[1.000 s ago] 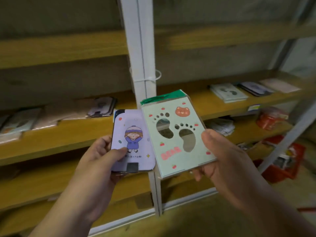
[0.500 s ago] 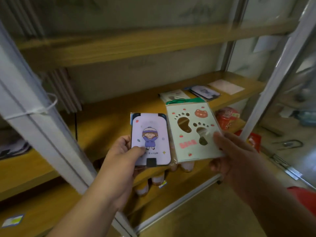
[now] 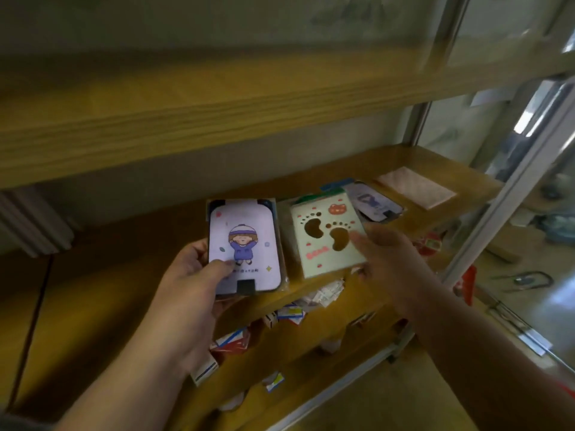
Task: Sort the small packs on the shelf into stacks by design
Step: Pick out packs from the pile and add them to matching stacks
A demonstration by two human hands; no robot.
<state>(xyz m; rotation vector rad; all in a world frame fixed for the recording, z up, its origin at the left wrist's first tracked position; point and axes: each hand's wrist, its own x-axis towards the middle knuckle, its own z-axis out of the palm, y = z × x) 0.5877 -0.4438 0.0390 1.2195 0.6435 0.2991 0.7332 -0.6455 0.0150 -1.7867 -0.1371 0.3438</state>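
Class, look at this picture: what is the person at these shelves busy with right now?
A person is sorting small packs by design. The left hand holds up a lilac pack with a cartoon child. The right hand holds a pale green footprint pack over the wooden shelf. Farther along the shelf lie another lilac pack and a pink pack.

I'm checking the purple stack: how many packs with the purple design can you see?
2. One purple pack is in the left hand; another lies on the shelf behind the green footprint pack. More may lie hidden beneath it.
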